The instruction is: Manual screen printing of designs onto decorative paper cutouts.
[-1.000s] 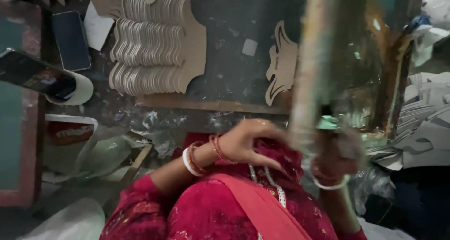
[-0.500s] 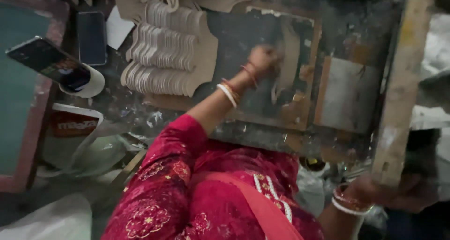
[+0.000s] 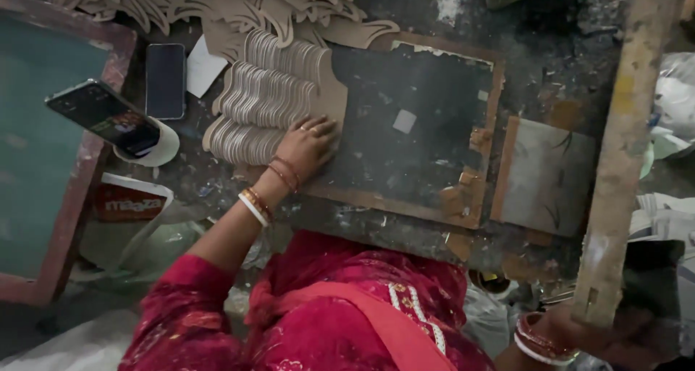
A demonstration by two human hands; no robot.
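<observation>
The left hand [image 3: 308, 143] is laid flat, fingers spread, on the fanned stack of cardboard cutouts [image 3: 271, 99] beside the dark printing board [image 3: 413, 136], apparently to steady it. The right hand [image 3: 615, 338] is clamped on the raised wooden frame [image 3: 615, 154], kept off the worktop.

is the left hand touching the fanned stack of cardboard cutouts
Touching. The head view shows the left hand lying flat with its fingers resting on the right edge of the fanned stack of cardboard cutouts, with no gap between them.
</observation>
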